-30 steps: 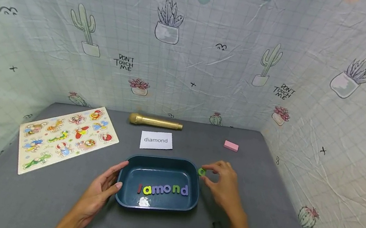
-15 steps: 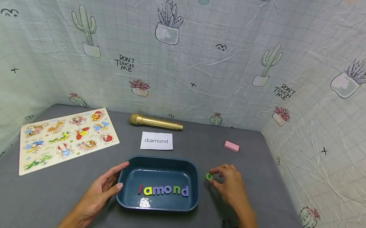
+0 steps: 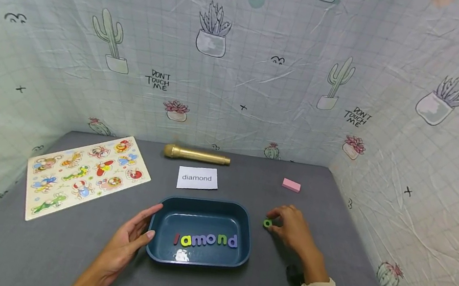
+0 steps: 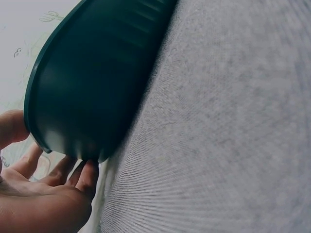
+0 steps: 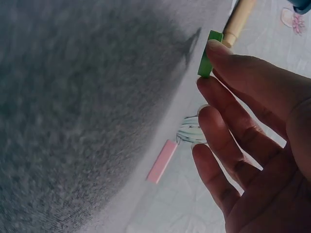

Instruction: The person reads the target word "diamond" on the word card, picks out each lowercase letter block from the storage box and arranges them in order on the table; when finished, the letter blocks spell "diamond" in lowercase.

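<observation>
My left hand (image 3: 124, 241) holds the left end of a dark blue tray (image 3: 202, 203). Its thumb lies at the rim, and its other fingers curve against the outer wall in the left wrist view. Inside the tray, the coloured letters (image 3: 209, 239) l, a, m, o, n and d lie in a row. To the right of the tray, my right hand (image 3: 294, 229) pinches a small green ring-shaped letter (image 3: 267, 223) between thumb and fingers. The right wrist view shows this green letter (image 5: 210, 58) edge-on, low over the grey table.
A white card (image 3: 198, 178) printed "diamond" lies behind the tray, with a gold microphone (image 3: 197, 155) farther back. An insect picture board (image 3: 86, 176) lies at the left. A pink block (image 3: 291, 185) rests at the back right. Patterned cloth (image 3: 249, 67) surrounds the grey table.
My right hand has moved right, away from the tray's right rim, carrying the green letter, and has slowed near the table. My left hand has stayed at the tray's left end.
</observation>
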A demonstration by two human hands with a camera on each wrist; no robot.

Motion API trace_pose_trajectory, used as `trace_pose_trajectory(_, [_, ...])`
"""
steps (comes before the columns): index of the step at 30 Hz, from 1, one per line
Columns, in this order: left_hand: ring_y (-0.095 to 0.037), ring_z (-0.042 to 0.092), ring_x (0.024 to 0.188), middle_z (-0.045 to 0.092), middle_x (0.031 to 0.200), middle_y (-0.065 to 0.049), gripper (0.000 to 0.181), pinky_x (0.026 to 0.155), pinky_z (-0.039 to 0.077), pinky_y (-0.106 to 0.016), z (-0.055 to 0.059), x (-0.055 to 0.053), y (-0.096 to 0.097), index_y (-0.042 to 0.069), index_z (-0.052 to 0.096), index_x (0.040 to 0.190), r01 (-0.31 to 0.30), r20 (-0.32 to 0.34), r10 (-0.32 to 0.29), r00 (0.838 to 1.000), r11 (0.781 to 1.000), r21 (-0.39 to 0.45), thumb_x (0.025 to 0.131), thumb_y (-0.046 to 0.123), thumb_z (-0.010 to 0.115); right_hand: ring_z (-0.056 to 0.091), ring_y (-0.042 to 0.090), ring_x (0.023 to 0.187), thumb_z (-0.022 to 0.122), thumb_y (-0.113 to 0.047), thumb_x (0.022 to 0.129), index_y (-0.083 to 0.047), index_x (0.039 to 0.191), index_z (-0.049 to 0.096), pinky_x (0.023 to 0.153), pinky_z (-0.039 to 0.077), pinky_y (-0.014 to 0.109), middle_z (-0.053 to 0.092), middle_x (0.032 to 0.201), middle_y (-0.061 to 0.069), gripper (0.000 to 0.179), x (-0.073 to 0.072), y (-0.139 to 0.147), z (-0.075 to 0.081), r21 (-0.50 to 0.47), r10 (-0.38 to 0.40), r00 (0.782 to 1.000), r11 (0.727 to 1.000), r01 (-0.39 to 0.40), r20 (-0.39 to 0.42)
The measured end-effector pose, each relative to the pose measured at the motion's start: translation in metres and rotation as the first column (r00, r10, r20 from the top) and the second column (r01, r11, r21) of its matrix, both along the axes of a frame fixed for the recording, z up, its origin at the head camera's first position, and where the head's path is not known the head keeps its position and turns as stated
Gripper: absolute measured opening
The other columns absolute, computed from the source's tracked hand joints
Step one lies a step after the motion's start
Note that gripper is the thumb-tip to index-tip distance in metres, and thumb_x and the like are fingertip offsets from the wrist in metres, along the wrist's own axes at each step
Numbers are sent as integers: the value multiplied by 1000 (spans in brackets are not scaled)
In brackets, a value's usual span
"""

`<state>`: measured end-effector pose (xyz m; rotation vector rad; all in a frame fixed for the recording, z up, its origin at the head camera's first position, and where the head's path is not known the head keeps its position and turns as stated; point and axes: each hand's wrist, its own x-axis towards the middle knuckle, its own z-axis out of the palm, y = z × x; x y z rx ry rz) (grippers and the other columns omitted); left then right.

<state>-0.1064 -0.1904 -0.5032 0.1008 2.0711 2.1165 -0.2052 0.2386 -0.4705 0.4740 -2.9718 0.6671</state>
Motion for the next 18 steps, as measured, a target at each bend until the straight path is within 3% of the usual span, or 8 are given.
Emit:
trace_pose_trajectory(10, [-27, 14, 166, 27, 176, -1, 62, 113, 28, -2, -1, -1, -2, 22, 38, 164, 0, 13, 0, 1000, 1000, -4, 108, 17, 63, 66, 25, 97, 90, 0, 80, -8, 103, 82, 87, 58, 49, 79, 104, 6, 26, -8, 4, -6, 18, 43, 999, 999, -43, -15])
trace_pose_trajectory(18, [-28, 12, 166, 27, 176, -3, 62, 111, 28, 0, 0, 0, -1, 20, 38, 164, 4, -8, -4, 1000, 1000, 7, 107, 16, 63, 65, 25, 99, 90, -3, 82, -9, 108, 82, 86, 58, 48, 78, 106, 7, 28, -5, 1, 1, 47, 10, 1000, 999, -9, -11])
